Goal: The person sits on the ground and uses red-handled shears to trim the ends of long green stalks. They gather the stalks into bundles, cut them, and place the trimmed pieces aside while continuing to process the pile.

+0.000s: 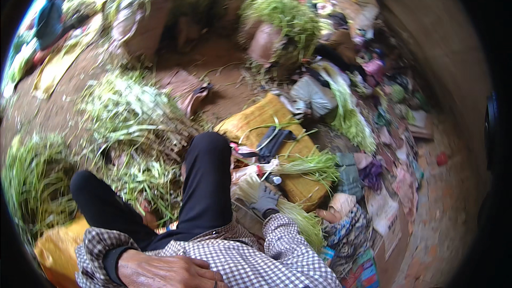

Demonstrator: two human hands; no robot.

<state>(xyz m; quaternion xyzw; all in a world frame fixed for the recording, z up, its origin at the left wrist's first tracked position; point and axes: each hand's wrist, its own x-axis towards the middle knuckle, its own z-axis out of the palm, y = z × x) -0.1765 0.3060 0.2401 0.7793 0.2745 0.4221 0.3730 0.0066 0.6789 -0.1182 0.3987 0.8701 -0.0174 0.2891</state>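
My right hand [266, 199], in a grey glove, is closed around a bundle of long, thin green stalks [302, 222]. The pale ends point up and left, the green tips down and right. Across the front of my checked shirt [240, 262] lies my left hand [172, 270], bare, with a ring on one finger; its fingertips are partly cut off by the lower edge, and nothing shows in it. Just beyond my right hand, a yellow sack [294, 124] carries a second green bundle [312, 167] and a dark cloth strap [274, 144].
Heaps of cut greens [124, 108] lie left and ahead on the dirt floor [224, 54]. Close on my right, apparently a person in patterned clothing [350, 224] reaches toward the sack. Plastic bags and cloths [376, 68] line the wall [440, 40]. A white-capped bottle [275, 179] lies by the sack.
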